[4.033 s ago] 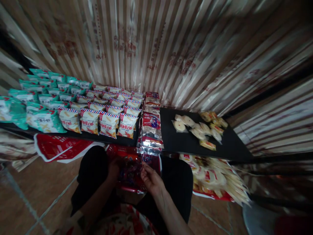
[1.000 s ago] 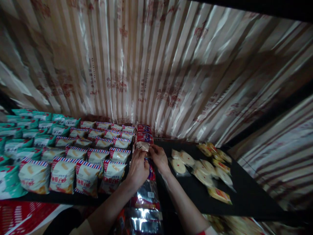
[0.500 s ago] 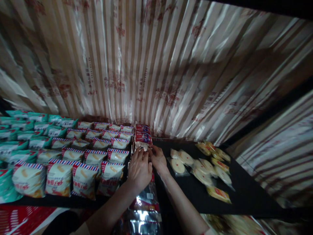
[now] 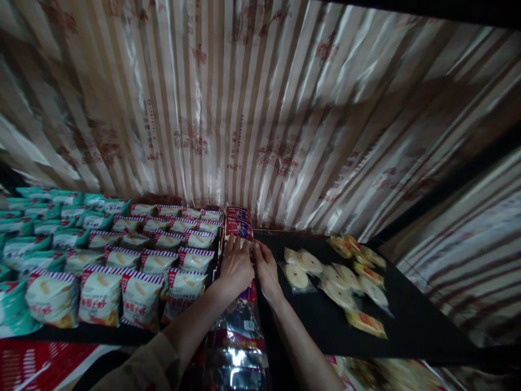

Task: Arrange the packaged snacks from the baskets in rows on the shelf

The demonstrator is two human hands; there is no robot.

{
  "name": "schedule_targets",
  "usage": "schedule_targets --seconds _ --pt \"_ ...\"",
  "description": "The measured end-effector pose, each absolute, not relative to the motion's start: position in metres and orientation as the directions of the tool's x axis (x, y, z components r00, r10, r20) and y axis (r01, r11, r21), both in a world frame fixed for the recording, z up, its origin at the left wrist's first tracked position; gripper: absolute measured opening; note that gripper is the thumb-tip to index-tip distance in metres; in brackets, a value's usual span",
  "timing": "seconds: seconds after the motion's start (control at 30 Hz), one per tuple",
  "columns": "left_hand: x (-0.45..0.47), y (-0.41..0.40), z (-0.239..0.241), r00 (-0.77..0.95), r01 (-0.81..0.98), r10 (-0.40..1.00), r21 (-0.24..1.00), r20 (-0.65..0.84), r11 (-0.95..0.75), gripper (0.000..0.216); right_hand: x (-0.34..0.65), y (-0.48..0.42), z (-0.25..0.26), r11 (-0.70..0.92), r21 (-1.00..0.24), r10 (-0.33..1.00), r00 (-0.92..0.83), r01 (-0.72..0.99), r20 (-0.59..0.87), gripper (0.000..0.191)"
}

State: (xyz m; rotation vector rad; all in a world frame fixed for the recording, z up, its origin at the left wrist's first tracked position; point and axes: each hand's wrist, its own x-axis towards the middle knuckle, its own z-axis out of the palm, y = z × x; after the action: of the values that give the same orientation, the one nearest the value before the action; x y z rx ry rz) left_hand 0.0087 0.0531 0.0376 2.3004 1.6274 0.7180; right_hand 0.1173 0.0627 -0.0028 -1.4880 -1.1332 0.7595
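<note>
A row of red-and-silver snack packets [image 4: 240, 326] runs front to back down the middle of a black shelf [image 4: 407, 320]. My left hand [image 4: 235, 267] lies flat on the packets near the back, fingers stretched toward the red packets [image 4: 239, 225] at the far end. My right hand [image 4: 265, 266] rests beside it on the right edge of the same row, fingers curled against a packet's side. Both hands press on the row; whether the right pinches a packet is unclear.
Left of the row stand several white packets with red-blue striped tops [image 4: 142, 293], then teal packets [image 4: 44, 228]. Clear-wrapped round pastries [image 4: 325, 274] lie scattered on the shelf's right half. A striped foil sheet [image 4: 260, 108] backs the shelf. A red basket [image 4: 36, 364] sits below left.
Since four seconds ago my hands rose from the red basket in my lap to the shelf. Over the last second they stayed on the packet row, shifting slightly back.
</note>
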Motion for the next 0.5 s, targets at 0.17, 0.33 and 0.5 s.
schedule_targets --seconds 0.17,0.33,0.5 --pt "0.026 0.071 0.042 0.243 0.823 0.946 0.471 0.213 -0.318 0.046 0.12 0.059 -0.005 0.012 -0.999 0.954 0.299 0.043 0.024 0.058" --pt "0.031 0.08 0.045 0.187 0.892 0.979 0.404 0.08 -0.204 0.049 0.12 0.056 -0.004 0.022 -0.999 0.955 0.296 -0.036 0.011 0.056" --pt "0.033 0.082 0.045 0.111 0.935 0.994 0.341 -0.024 -0.096 0.057 0.119 0.06 -0.011 0.057 -0.992 0.962 0.27 -0.111 0.025 0.055"
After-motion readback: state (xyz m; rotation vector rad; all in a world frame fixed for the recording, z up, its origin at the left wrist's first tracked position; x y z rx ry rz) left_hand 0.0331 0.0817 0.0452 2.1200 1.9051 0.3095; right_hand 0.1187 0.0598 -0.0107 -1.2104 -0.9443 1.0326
